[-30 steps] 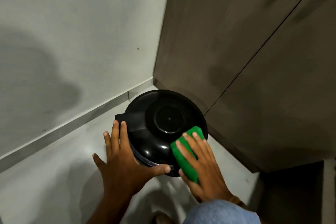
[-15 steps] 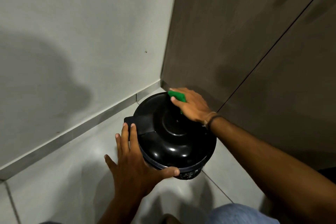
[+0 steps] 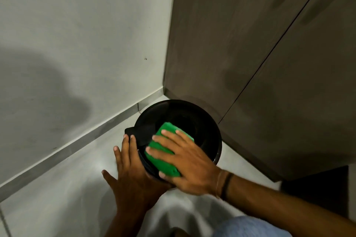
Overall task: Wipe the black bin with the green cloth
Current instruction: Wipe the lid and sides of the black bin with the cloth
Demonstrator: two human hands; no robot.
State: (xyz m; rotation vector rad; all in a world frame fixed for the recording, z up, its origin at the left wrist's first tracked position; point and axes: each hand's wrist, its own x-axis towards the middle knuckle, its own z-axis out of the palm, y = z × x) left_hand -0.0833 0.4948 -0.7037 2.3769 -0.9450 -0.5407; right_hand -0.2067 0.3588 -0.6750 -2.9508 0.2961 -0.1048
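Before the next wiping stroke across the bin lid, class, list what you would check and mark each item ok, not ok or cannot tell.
1. Green cloth lies flat on the black bin lid: ok.
2. Right hand presses the cloth with fingers spread: ok.
3. Left hand braces the bin's near side: ok.
4. Far half of the lid is free for the stroke: ok.
5. Bin clears the brown cabinet behind it: cannot tell.
6. Lid surface already clean: cannot tell.

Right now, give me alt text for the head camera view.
A right hand presses a folded green cloth flat on the lid of a round black plastic bin, while the left hand steadies its side. The bin stands on pale floor tiles in a corner.
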